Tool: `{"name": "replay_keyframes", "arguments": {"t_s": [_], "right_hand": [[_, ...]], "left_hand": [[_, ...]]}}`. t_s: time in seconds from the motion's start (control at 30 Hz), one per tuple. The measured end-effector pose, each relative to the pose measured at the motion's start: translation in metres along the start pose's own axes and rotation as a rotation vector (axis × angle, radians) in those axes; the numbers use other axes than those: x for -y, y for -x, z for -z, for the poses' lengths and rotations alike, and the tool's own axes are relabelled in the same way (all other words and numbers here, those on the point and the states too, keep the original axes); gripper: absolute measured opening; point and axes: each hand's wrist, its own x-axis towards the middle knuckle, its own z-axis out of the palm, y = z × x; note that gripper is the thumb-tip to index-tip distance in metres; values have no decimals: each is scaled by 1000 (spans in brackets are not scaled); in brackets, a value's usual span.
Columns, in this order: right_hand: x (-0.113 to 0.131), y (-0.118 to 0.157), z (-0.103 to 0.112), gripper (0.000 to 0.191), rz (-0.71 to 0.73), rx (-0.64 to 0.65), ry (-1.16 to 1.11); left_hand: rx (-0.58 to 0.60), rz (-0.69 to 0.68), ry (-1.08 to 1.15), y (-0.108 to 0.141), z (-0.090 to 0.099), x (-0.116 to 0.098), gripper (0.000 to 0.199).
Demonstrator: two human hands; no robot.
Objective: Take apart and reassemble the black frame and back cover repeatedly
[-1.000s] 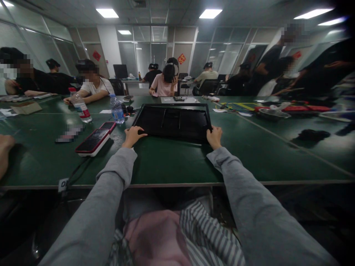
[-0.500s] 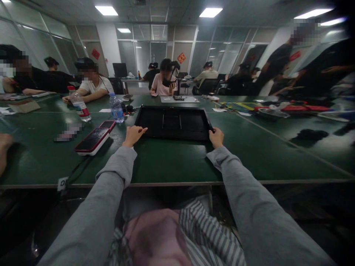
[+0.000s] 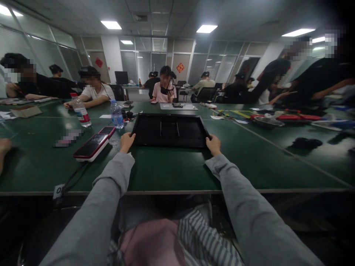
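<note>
On the green table (image 3: 166, 173) in front of me lies a black rectangular tray-like panel (image 3: 191, 129) with a raised rim. Two thin metal rods run across its middle. My left hand (image 3: 127, 143) is closed on the panel's near left corner, thumb along the rim. At the opposite near corner, my right hand (image 3: 213, 145) grips the right edge with its fingers wrapped round. The fingers under the rim are partly hidden on both sides.
Left of the panel stand a blue-labelled water bottle (image 3: 117, 115), a red-capped bottle (image 3: 80, 111) and a red-and-white device (image 3: 91, 147) with a cable. Another person's hand (image 3: 4, 146) rests at the far left. A metal bowl (image 3: 268, 121) and a dark object (image 3: 307, 143) lie right.
My left hand has shifted left and closed on the panel's left corner; before, its fingers were over the near edge. My right hand keeps its grip. The view has tilted slightly upward.
</note>
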Motion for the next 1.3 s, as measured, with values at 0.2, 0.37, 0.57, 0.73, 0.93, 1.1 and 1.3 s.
{"name": "replay_keyframes", "arguments": {"t_s": [0.2,0.37,0.57,0.73,0.93,1.1,1.3], "right_hand": [[-3,-2,-3,43,22,3,12],[-8,-6,-7,43,20,-24,-25],[-8,-10,-11,44,-14,-22,-12],[-4,-7,-8,45,-30,5,-27],[-1,-5,-6,43,-80,1,-50],[-2,-6,-5,40,-80,-5,-89],[-6,-7,-7,41,-82,-2,-82]], "left_hand": [[-56,-12,-37,11,6,-7,37],[-87,-33,-73,14,5,-9,32],[-21,20,-237,8,3,-10,39],[-22,1,-251,6,1,-8,41],[-15,-19,-238,6,0,-8,42],[-12,-39,-232,5,-1,-7,41],[-20,-52,-256,3,-3,-4,42]]}}
